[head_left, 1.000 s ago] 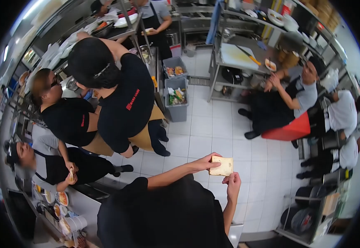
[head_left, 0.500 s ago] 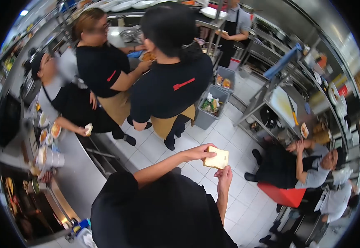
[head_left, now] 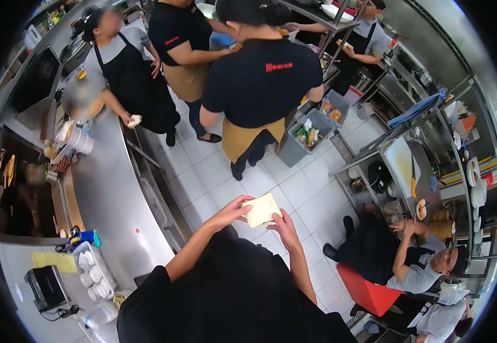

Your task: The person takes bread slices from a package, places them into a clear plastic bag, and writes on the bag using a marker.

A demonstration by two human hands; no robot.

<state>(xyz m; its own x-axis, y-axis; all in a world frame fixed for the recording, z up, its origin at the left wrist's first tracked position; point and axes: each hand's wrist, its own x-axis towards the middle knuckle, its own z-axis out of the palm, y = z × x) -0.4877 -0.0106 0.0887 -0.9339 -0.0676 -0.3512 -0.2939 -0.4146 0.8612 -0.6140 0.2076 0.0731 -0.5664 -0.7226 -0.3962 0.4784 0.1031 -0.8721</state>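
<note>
A pale slice of bread, perhaps a sandwich, is held up in front of my chest over the tiled floor. My left hand pinches its left edge, the thumb lying on top. On the lower right corner, my right hand grips it between thumb and fingers. The underside of the bread is hidden from view.
Steel counter runs along my left. Co-workers stand ahead near grey bins of food waste; one holds a piece of bread. At right, a person sits on a red box beside a shelf with a cutting board and knife.
My view has turned left and the bread has shifted left in it. My right hand has moved onto the bread's right corner. The co-workers ahead appear higher in view.
</note>
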